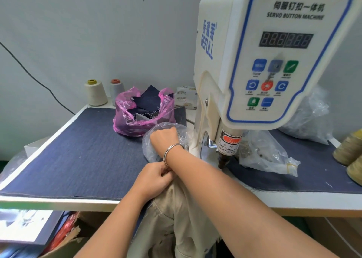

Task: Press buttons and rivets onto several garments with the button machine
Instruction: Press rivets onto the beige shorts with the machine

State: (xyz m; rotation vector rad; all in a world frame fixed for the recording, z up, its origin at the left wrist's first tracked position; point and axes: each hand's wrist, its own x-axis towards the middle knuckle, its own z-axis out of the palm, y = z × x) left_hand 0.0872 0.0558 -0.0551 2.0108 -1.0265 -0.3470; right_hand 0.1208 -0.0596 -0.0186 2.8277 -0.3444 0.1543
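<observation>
The right hand (163,137) is reached into a clear bag (154,140), fingers curled down out of sight, so whether anything is pinched cannot be told. A bangle (172,152) is worn on that wrist. The left hand (154,176) is closed on a fold of the beige garment (176,214), gripped at the table (58,203) edge, directly under the right forearm.

The garment hangs from the left hand toward 6 o'clock, below the tabletop. The button machine (264,62) stands at 2 o'clock from the hands, its punch (225,158) just at 3 o'clock of the right wrist and apart from the garment.

A pink bag (141,112) of dark cloth scraps is seen at 12 o'clock of the clear bag, touching it. 2 thread cones (96,93) stand at 11 o'clock by the wall. Another clear bag (268,154) lies at 3 o'clock beyond the punch. A dark mat (78,156) covers the table.
</observation>
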